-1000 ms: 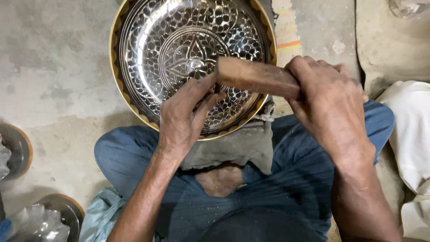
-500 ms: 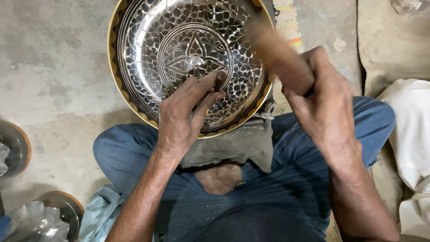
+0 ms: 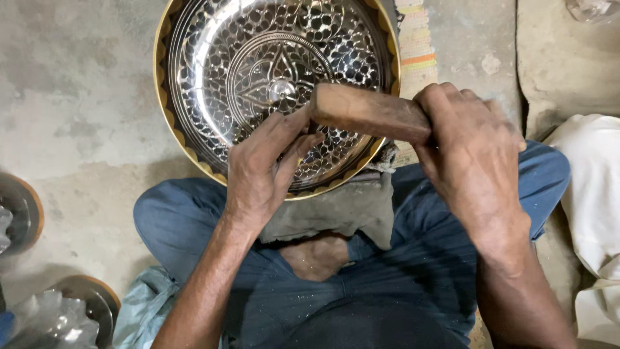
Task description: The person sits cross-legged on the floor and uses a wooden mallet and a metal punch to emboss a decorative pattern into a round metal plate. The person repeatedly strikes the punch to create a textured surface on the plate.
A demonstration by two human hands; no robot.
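Note:
A large round metal plate (image 3: 213, 71) with an engraved floral pattern and a brass-coloured rim rests tilted against my knees. My left hand (image 3: 261, 171) lies on its lower part, fingers pinched around a small tool that is hidden under the wooden block. My right hand (image 3: 471, 152) grips a brown wooden mallet block (image 3: 368, 113), whose end is down on the spot where my left fingers meet. I sit cross-legged in blue trousers (image 3: 400, 271) with a grey cloth (image 3: 342, 210) under the plate's edge.
Concrete floor (image 3: 77, 97) all round. Two round metal dishes (image 3: 22, 210) lie at the left edge, one holding crumpled plastic (image 3: 48, 320). White cloth (image 3: 591, 194) is piled at the right. A striped mat strip (image 3: 416, 45) runs behind the plate.
The mallet was down one second ago, lifted up and to the right half a second ago, and is now down again on the tool in my left hand. The left hand stayed put.

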